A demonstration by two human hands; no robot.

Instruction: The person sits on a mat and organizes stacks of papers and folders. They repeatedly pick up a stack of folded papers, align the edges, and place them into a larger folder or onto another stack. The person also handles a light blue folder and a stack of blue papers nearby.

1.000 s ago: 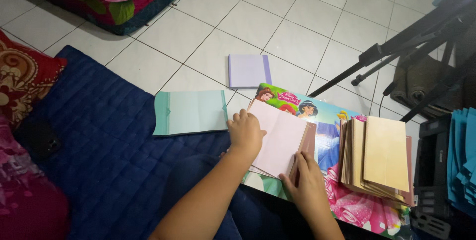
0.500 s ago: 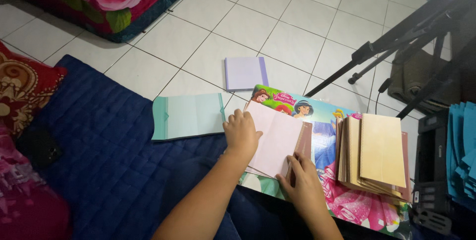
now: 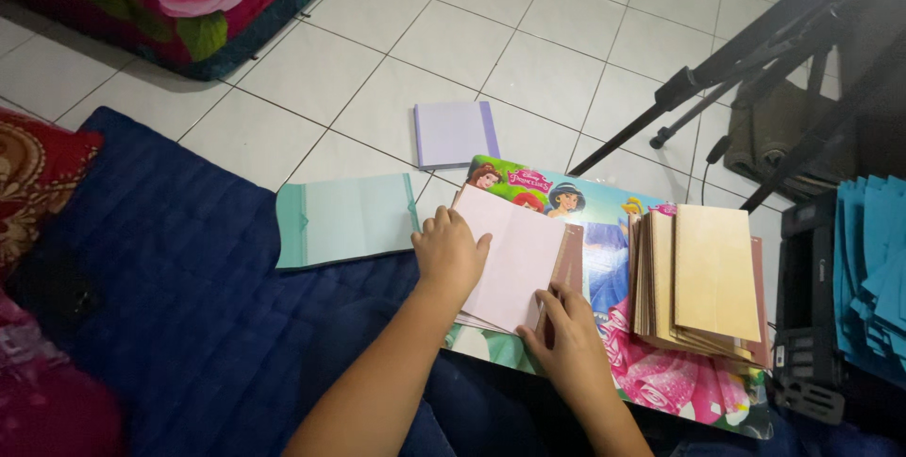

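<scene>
My left hand lies flat on the left part of a pale pink folded paper, fingers spread. My right hand presses its fingertips on the paper's lower right corner, beside a brown flap. The paper rests on a colourful cartoon-printed board across my lap. A stack of tan and brown paper envelopes stands on the board to the right of my hands.
A teal folder and a lilac booklet lie on the white tiled floor ahead. A dark blue quilted mat spreads to the left. Black tripod legs and a stack of blue sheets sit to the right.
Both hands stay on the pink paper; the right hand has slid slightly along its lower edge. The view has shifted a little.
</scene>
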